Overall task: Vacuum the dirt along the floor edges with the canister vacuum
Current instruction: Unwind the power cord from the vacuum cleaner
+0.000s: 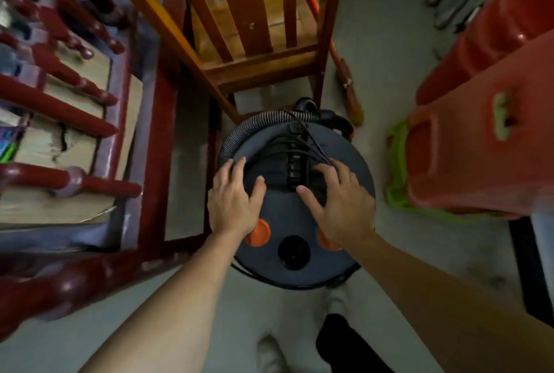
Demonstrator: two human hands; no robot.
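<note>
The canister vacuum (287, 222) stands on the floor right below me, a round dark grey lid with two orange buttons and a black handle in the middle. Its ribbed grey hose (254, 124) curls around the far left rim, and a black cord lies over the handle. My left hand (233, 195) rests flat on the lid's left side, fingers spread toward the rim and hose. My right hand (338, 201) lies on the lid's right side, fingers spread beside the handle and cord. Neither hand grips anything.
A wooden chair (257, 43) stands just beyond the vacuum. A dark red wooden bench (90, 139) fills the left. Stacked red plastic stools (479, 139) crowd the right, and an orange-handled broom (347, 88) leans beside the chair. Pale floor (389, 43) shows between them.
</note>
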